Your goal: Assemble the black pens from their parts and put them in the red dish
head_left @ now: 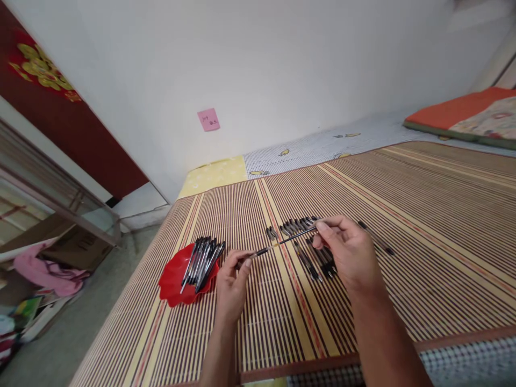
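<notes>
My left hand (233,277) pinches the black grip end of a pen barrel (262,251) between thumb and fingers. From that end a thin dark ink refill (298,234) sticks out, and my right hand (342,244) grips its far end between thumb and forefinger. Left of my left hand, a red scalloped dish (171,277) bears a pile of clear pens with black caps (203,260). Behind the refill lies a row of black pen caps (296,224), partly hidden by my right hand. Several pen parts (308,260) lie on the mat below the refill.
A striped bamboo mat (258,312) covers the bed. Right of my right hand lies a dark pen-like piece (379,239). An orange-edged cushion (451,110) rests at the back right, a pink note (208,119) hangs on the wall, and a cardboard box (76,244) stands left.
</notes>
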Motion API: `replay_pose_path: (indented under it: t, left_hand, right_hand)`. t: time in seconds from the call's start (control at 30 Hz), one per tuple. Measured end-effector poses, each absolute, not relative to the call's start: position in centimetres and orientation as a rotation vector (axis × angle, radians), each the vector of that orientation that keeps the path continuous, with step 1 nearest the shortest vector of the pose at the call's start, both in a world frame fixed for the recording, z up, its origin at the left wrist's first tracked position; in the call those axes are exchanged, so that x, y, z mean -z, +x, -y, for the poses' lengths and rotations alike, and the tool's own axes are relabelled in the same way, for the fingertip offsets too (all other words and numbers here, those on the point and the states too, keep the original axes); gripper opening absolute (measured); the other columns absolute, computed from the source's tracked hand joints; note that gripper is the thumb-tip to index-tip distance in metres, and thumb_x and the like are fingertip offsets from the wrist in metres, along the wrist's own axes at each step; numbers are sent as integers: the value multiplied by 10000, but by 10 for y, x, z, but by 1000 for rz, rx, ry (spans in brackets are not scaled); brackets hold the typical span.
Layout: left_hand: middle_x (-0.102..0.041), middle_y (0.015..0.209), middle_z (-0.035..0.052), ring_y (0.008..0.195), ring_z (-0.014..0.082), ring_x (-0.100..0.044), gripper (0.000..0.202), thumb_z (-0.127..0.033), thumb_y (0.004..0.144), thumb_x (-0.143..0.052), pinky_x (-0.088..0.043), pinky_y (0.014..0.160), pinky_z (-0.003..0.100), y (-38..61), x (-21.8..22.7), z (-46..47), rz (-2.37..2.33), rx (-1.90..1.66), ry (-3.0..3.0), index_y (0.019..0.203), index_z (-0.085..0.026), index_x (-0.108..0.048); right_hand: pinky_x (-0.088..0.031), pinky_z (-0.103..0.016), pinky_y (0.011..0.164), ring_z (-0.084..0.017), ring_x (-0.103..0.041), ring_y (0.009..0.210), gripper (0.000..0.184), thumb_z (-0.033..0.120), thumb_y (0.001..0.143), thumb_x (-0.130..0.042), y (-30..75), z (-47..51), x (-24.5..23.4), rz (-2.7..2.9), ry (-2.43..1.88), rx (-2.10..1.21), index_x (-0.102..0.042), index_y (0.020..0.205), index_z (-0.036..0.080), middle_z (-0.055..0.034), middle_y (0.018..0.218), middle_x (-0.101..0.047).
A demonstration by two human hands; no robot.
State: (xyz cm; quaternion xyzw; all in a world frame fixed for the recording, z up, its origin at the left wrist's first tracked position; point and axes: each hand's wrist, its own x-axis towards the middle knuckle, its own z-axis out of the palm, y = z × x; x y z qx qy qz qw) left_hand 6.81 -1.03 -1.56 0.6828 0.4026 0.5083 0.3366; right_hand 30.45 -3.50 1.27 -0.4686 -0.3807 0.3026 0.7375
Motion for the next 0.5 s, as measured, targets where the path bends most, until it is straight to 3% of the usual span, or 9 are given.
replay_pose_path:
  t: [0.3,0.43,0.5]
  left_hand:
    - [-673,997,64,923,203,-619,195,-251,934,-571,-463,756,296,71,-9,24,-1108,-1309,1961,1059,-238,-720]
    - [-696,973,67,931,211,-649,160,-291,859,-685,-508,816,317,79,-12,32,-1180,-1409,1737,995,-213,-715]
    - [-707,945,67,890,208,-668,215,-302,796,-753,-535,773,307,84,-11,35,-1231,-1475,1524,974,-197,-695]
  right_hand:
    - [-521,-261,555,-143,-625,550,87,291,848,-699,294,44,-24,1143,-1018,-679,-711,883,212,7,599,-656]
    - [-531,-266,577,-152,-639,592,87,301,830,-706,279,37,-22,1137,-983,-803,-722,836,215,-3,630,-667]
    - [-528,-263,586,-151,-646,613,105,318,821,-711,271,33,-21,1120,-962,-868,-722,829,214,-8,661,-677]
